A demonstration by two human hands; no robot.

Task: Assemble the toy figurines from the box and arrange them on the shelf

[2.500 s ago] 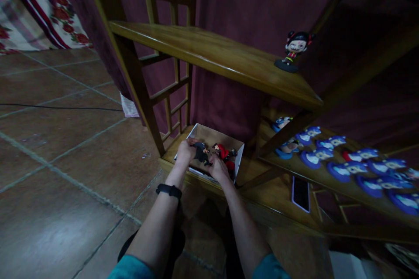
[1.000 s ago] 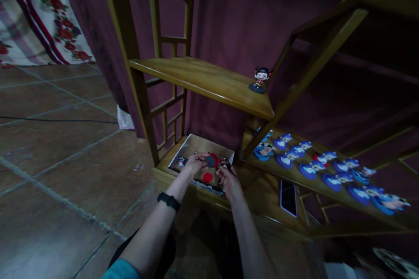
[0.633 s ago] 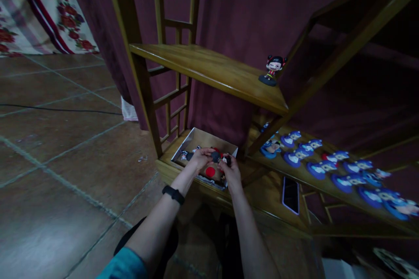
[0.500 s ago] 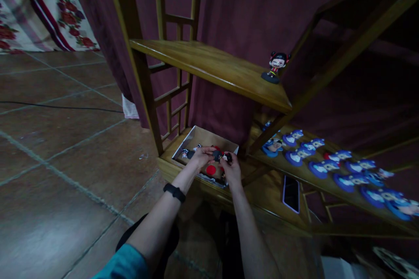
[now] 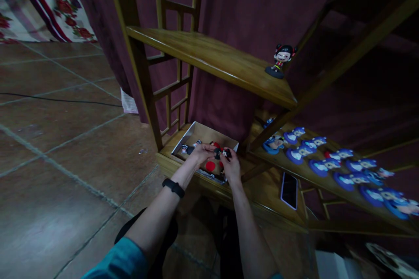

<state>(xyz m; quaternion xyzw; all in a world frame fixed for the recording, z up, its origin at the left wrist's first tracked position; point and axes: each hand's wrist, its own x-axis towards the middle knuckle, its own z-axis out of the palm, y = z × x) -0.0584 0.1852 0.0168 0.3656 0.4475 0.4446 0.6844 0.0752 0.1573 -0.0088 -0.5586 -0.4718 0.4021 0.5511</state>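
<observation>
Both hands are over a shallow cardboard box point(image 5: 214, 133) on the low shelf. Between them is a small black-haired figurine point(image 5: 222, 153) with a dark base. My left hand point(image 5: 203, 153) closes its fingers on the base end. The head end is pinched by my right hand point(image 5: 231, 162). Inside the box, other small figurines point(image 5: 187, 149) lie at the left, and a red disc point(image 5: 210, 166) rests below the hands. Fingers hide part of the held figurine and the box's contents.
A similar figurine point(image 5: 280, 59) stands on the upper wooden shelf point(image 5: 209, 54). Several blue-based figurines point(image 5: 299, 152) line the shelf at right. A phone point(image 5: 289, 190) lies on the low shelf. Wooden posts and lattice frame the left side.
The held figurine has turned slightly between my hands, its dark base now less broadly visible. Both hands stay over the box, and the whole view has shifted a little.
</observation>
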